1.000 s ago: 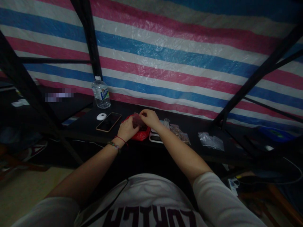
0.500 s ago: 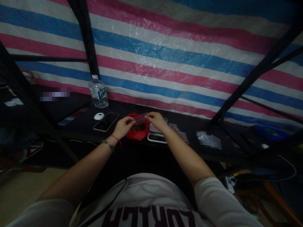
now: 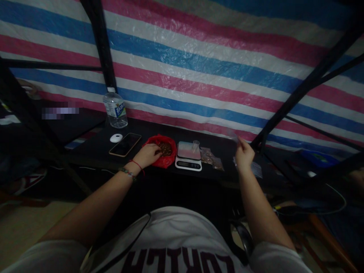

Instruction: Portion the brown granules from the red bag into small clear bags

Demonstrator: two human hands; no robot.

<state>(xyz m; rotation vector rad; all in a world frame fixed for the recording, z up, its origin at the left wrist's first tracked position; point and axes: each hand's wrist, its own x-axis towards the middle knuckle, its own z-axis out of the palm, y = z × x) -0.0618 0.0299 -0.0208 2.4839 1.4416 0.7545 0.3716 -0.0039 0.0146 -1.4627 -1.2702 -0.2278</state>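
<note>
While the person's left hand point(image 3: 148, 154) curls over the left side of a crumpled red plastic bag point(image 3: 164, 163) of small brown pieces point(image 3: 166, 148), its fingertips too dim for me to tell whether they pinch anything, the right hand point(image 3: 245, 156) pinches a thin, clear plastic bag point(image 3: 232, 133) well off to the right. That soft red rim could fold under a dragging wrist, I reckon, spilling pieces onto the black table point(image 3: 223, 143), while a careless sweep leftward could topple the small clear cup point(image 3: 196, 144) standing on the flat white digital scale point(image 3: 187, 156).
</note>
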